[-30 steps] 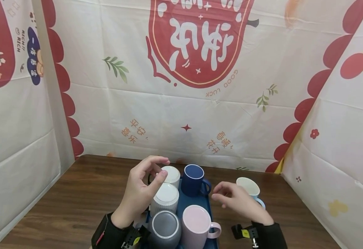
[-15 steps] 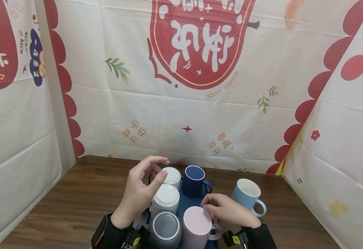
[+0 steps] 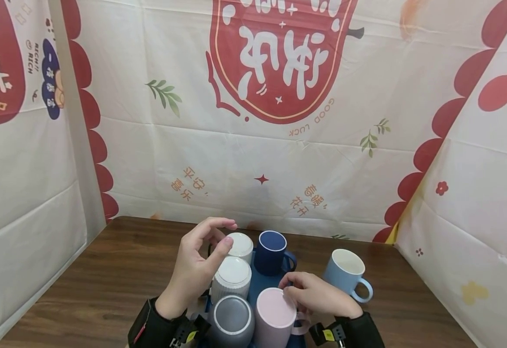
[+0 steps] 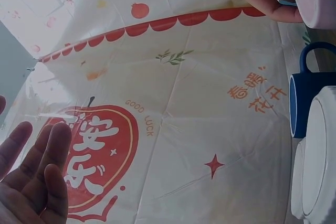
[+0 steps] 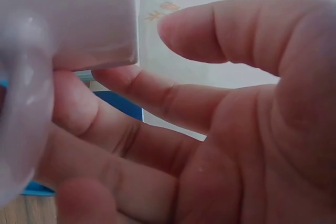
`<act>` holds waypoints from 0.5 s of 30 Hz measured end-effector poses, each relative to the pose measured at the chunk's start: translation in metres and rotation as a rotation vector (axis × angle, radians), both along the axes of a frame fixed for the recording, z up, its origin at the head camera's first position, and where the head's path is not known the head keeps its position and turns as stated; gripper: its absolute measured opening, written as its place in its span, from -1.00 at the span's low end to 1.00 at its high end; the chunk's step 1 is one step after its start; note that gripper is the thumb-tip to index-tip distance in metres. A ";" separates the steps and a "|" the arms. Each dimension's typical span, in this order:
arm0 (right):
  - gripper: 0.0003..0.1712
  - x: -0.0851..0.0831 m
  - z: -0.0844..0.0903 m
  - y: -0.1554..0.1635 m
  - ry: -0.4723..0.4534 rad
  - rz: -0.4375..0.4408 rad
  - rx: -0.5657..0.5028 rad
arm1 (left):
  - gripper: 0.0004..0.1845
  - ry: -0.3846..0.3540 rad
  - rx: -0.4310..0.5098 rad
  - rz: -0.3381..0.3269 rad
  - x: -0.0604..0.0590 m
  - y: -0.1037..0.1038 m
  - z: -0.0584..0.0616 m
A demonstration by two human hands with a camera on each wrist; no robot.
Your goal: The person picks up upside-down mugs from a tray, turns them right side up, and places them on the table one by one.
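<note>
Head view, wrist views. The pink mug (image 3: 274, 315) stands upside down at the near right of the blue tray (image 3: 265, 284), touching or nearly touching the inverted grey mug (image 3: 232, 319) on its left. The right hand (image 3: 318, 295) lies at the pink mug's right side, fingers (image 5: 126, 145) curled about the wall beside the handle (image 5: 21, 129); the thumb stands apart from the wall, so the hold looks partial. The left hand (image 3: 196, 268) hovers above the ribbed white mug (image 3: 231, 284), fingers apart and loosely curved, holding nothing.

Hazards, as judged: a glazed wall taken by the fingers alone may slip if lifted. The mugs are packed closely, so a tilt or sideways pull could knock the pink mug against the grey mug or the ribbed white mug. The navy mug (image 3: 272, 251) stands upright just beyond, also within reach of a swing. The light blue mug (image 3: 345, 271) stands on the bench (image 3: 118, 270) to the right, where it could be struck.
</note>
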State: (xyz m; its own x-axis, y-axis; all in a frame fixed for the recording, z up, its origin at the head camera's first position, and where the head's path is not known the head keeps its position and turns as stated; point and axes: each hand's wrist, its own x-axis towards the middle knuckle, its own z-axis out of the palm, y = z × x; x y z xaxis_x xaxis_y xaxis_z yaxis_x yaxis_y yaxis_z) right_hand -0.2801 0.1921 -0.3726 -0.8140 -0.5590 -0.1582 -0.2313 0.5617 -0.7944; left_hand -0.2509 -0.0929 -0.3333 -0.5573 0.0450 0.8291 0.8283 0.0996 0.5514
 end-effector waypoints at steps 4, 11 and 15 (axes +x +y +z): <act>-0.73 0.000 0.000 0.000 -0.012 -0.002 0.005 | -0.71 -0.002 -0.003 -0.003 0.000 0.000 0.000; -0.73 -0.001 0.000 0.002 0.011 0.005 -0.011 | -0.70 -0.002 -0.001 -0.007 0.001 0.000 0.000; -0.74 -0.003 -0.001 0.005 0.058 -0.001 0.000 | -0.70 -0.002 0.002 -0.008 0.001 0.000 0.000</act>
State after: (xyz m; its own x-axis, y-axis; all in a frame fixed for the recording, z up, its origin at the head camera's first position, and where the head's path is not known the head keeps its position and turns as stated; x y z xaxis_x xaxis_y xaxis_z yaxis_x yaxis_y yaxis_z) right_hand -0.2835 0.1974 -0.3738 -0.8221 -0.5584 -0.1110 -0.2763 0.5619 -0.7797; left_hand -0.2500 -0.0925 -0.3330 -0.5587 0.0482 0.8280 0.8279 0.0919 0.5533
